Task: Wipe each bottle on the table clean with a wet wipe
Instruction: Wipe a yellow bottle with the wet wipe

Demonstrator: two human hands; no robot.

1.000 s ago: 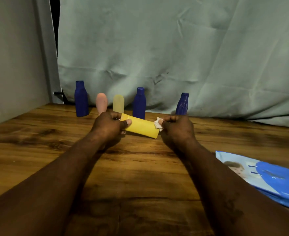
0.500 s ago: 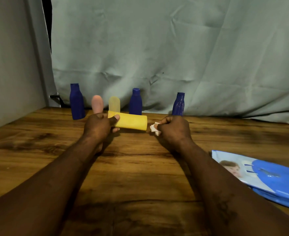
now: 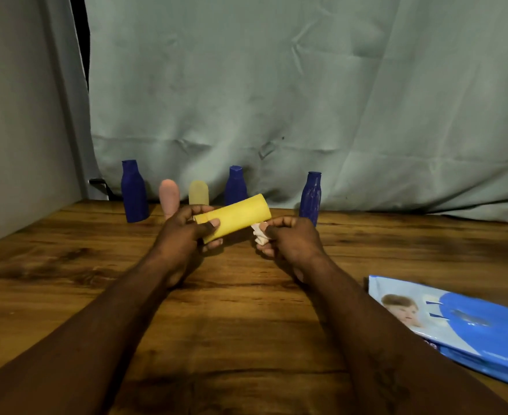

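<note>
My left hand [image 3: 184,235] grips a yellow bottle [image 3: 237,215] by its left end and holds it sideways above the table, its right end tilted up. My right hand [image 3: 291,241] is shut on a crumpled white wet wipe [image 3: 259,235], which sits just under the bottle's right end. Along the back stand three dark blue bottles [image 3: 133,193] [image 3: 235,187] [image 3: 311,197], a pink bottle [image 3: 169,196] and a pale yellow bottle [image 3: 198,193], the last two partly hidden by my left hand.
A blue wet wipe pack [image 3: 468,324] lies flat at the right on the wooden table [image 3: 67,265]. A pale green cloth [image 3: 306,100] hangs behind the bottles, and a grey wall [image 3: 16,115] closes the left side.
The yellow bottle's right end has swung from pointing down to pointing up. The wipe hand has slid from the bottle's end to just below it.
</note>
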